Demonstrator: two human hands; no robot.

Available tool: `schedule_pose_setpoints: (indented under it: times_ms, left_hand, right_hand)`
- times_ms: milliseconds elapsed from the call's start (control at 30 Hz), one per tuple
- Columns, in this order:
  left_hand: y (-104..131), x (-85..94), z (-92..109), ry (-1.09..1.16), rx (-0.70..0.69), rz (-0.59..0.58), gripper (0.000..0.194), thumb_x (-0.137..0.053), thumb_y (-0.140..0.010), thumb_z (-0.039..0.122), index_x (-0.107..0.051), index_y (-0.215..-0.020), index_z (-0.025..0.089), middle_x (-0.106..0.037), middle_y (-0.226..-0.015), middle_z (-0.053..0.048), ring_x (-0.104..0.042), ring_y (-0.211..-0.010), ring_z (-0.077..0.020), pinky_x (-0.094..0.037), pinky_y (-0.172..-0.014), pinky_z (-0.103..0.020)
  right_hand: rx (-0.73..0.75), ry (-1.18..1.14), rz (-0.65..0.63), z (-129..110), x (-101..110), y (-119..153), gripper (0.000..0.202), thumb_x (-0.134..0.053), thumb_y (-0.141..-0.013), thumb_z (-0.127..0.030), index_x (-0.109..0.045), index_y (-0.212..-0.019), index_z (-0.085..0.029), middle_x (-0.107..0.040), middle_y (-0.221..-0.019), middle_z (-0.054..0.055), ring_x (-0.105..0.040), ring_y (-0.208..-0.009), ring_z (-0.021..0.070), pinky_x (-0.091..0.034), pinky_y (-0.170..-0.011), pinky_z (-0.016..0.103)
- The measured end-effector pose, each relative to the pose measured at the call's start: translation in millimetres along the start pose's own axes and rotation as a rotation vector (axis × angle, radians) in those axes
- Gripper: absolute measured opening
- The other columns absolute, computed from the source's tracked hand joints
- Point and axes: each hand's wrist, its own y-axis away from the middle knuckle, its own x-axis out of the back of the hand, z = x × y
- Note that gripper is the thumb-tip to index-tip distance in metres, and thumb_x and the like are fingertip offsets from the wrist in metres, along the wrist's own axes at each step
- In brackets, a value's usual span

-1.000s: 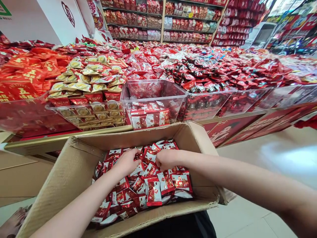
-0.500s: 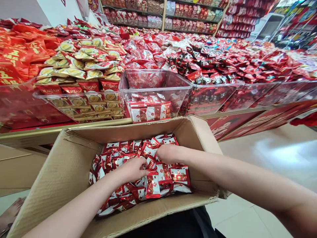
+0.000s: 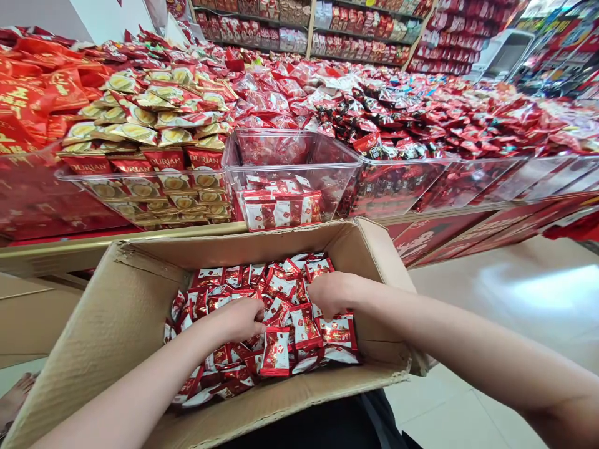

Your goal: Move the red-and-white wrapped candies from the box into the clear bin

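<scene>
Small red-and-white candy packets (image 3: 305,325) lie heaped inside an open cardboard box (image 3: 75,337). My left hand (image 3: 241,319) reaches into the left-middle of the heap, its thumb and forefinger closed at the top corner of a candy packet (image 3: 275,352). Over the right part of the heap is my right hand (image 3: 332,292), with its fingers curled down among the packets. Its fingertips are hidden, so what they grip cannot be made out.
Beyond the box stands a clear plastic bin (image 3: 292,168) partly filled with similar red-and-white packets. Durian packets (image 3: 168,168) fill the bin on its left, dark red packets (image 3: 388,149) the one on its right. Stocked shelves (image 3: 304,28) line the back.
My hands have moved apart, the left one leftward along with the packet at its fingers, the right one rightward. More packets show between them.
</scene>
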Motion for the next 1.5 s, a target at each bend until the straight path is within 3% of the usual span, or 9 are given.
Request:
schedule_pose_setpoints:
  times_ms: [200,533,667,800,900,1033,1133,1333,1500]
  left_hand:
    - [0.0,-2.0,1.5,0.055,-0.004,-0.011,0.026,-0.054,-0.061,0.04,-0.061,-0.08,0.023,-0.063,-0.069,-0.003,-0.054,-0.058,-0.0187,-0.033,-0.049,-0.024]
    - [7.3,12.7,12.3,0.354,-0.042,0.007,0.024,-0.053,-0.064,0.041,-0.061,-0.075,0.022,-0.061,-0.066,0.0,-0.054,-0.061,-0.018,-0.036,-0.054,-0.025]
    - [13.2,21.7,21.2,0.623,0.006,-0.106,0.043,-0.029,-0.076,0.053,-0.054,-0.082,0.018,-0.066,-0.08,-0.007,-0.061,-0.066,-0.0191,-0.043,-0.054,-0.027]
    - [26.6,33.7,34.3,1.269,-0.079,-0.287,0.04,-0.032,-0.08,0.05,-0.051,-0.094,0.019,-0.065,-0.089,-0.008,-0.062,-0.077,-0.0172,-0.044,-0.066,-0.027]
    - [33.3,41.7,44.0,1.522,-0.213,-0.115,0.021,-0.051,-0.077,0.033,-0.054,-0.093,0.019,-0.064,-0.086,-0.005,-0.06,-0.075,-0.0134,-0.042,-0.066,-0.023]
    - [34.4,46.1,52.0,1.366,-0.26,0.085,0.03,-0.06,-0.071,0.023,-0.053,-0.1,0.019,-0.062,-0.083,-0.002,-0.055,-0.073,-0.0122,-0.043,-0.061,-0.022]
    - [33.9,44.4,54.2,1.301,-0.319,0.127,0.038,-0.058,-0.072,0.02,-0.047,-0.109,0.021,-0.059,-0.073,0.002,-0.05,-0.063,-0.0086,-0.041,-0.056,-0.02]
    - [37.5,43.4,58.7,1.295,-0.367,0.142,0.03,-0.052,-0.077,0.022,-0.048,-0.106,0.019,-0.057,-0.076,0.001,-0.051,-0.061,-0.0083,-0.044,-0.059,-0.022]
    - [37.3,41.9,56.0,1.233,-0.313,0.116,0.023,-0.053,-0.076,0.029,-0.052,-0.095,0.017,-0.058,-0.075,0.0,-0.052,-0.061,-0.0104,-0.044,-0.058,-0.024]
  right_hand:
    - [-0.025,-0.037,-0.023,-14.8,-9.8,-4.2,0.043,-0.074,-0.037,-0.024,-0.033,-0.025,-0.015,-0.048,-0.039,0.003,-0.058,-0.068,0.0253,-0.045,-0.063,0.036]
    - [0.112,0.033,-0.063,-12.1,1.0,6.1,0.023,-0.071,-0.047,-0.026,-0.053,-0.042,-0.015,-0.054,-0.05,0.003,-0.056,-0.067,0.0211,-0.042,-0.062,0.029]
    - [0.181,-0.144,0.412,0.2,11.6,22.1,0.013,-0.064,-0.062,-0.028,-0.059,-0.065,-0.016,-0.056,-0.061,0.002,-0.052,-0.061,0.0134,-0.038,-0.056,0.022]
    - [0.376,-0.284,0.868,1.8,10.3,28.4,0.007,-0.051,-0.072,-0.016,-0.055,-0.077,-0.016,-0.054,-0.079,0.002,-0.049,-0.071,0.0103,-0.038,-0.063,0.019]
    - [0.461,-0.335,0.95,-0.5,8.6,28.3,0.019,-0.041,-0.073,-0.006,-0.054,-0.081,-0.017,-0.052,-0.086,0.004,-0.049,-0.079,0.0105,-0.039,-0.069,0.019]
    - [0.359,-0.63,1.134,-1.0,12.5,25.9,0.021,-0.043,-0.078,-0.019,-0.051,-0.098,-0.017,-0.052,-0.095,0.005,-0.048,-0.085,0.012,-0.039,-0.075,0.023]
    - [0.328,-0.864,1.03,-1.7,17.0,22.4,0.025,-0.047,-0.078,-0.034,-0.053,-0.094,-0.016,-0.056,-0.082,0.003,-0.049,-0.073,0.0108,-0.04,-0.065,0.021]
    - [0.331,-1.241,0.897,-3.0,21.6,20.1,0.028,-0.051,-0.073,-0.038,-0.051,-0.062,-0.012,-0.048,-0.056,-0.001,-0.039,-0.051,0.0064,-0.033,-0.048,0.018]
    - [0.297,-1.233,0.884,-0.1,17.4,19.3,0.029,-0.051,-0.072,-0.039,-0.051,-0.062,-0.012,-0.047,-0.054,-0.002,-0.036,-0.049,0.0063,-0.031,-0.046,0.018]
